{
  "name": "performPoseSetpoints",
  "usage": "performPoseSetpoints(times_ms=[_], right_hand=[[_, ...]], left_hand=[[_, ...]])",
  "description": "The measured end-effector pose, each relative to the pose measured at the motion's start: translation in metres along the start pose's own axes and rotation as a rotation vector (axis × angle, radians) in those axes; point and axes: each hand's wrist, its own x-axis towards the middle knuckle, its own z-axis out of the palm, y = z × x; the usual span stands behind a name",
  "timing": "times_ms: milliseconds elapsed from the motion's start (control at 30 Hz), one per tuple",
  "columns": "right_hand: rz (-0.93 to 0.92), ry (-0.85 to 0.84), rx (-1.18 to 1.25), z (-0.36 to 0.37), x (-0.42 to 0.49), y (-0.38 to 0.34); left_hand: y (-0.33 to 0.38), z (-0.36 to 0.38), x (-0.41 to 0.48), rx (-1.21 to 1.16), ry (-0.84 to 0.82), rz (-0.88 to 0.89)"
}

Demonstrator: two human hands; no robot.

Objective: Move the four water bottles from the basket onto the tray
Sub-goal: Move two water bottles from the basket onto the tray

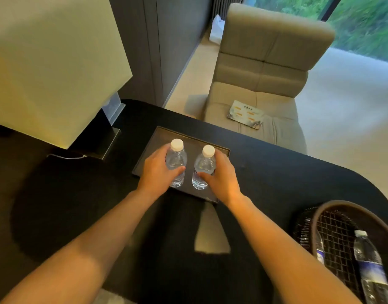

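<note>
Two clear water bottles with white caps stand upright side by side on the dark rectangular tray (152, 140) at the middle of the black table. My left hand (157, 170) is wrapped around the left bottle (177, 157). My right hand (220, 175) is wrapped around the right bottle (205, 164). At the lower right sits a dark woven basket (333, 210). One bottle with a blue label (369, 266) lies inside it, and part of another bottle (320, 249) shows through the mesh wall.
A large lamp with a cream shade (50, 60) stands at the left on the table (276, 172). Beyond the table's far edge is a beige padded chair (263, 69) with a leaflet (245, 115) on its seat.
</note>
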Motion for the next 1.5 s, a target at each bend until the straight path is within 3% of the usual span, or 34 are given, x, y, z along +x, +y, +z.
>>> performPoseSetpoints(times_ms=[367, 700, 1500], right_hand=[[0.015, -0.008, 0.039, 0.064, 0.088, -0.021], [-0.009, 0.051, 0.072, 0.086, 0.145, -0.038], [-0.022, 0.096, 0.065, 0.090, 0.170, -0.046]], left_hand=[[-0.060, -0.010, 0.103, -0.031, -0.041, -0.020], [-0.069, -0.015, 0.160, -0.005, -0.063, 0.097], [-0.075, -0.019, 0.199, 0.015, -0.114, 0.171]])
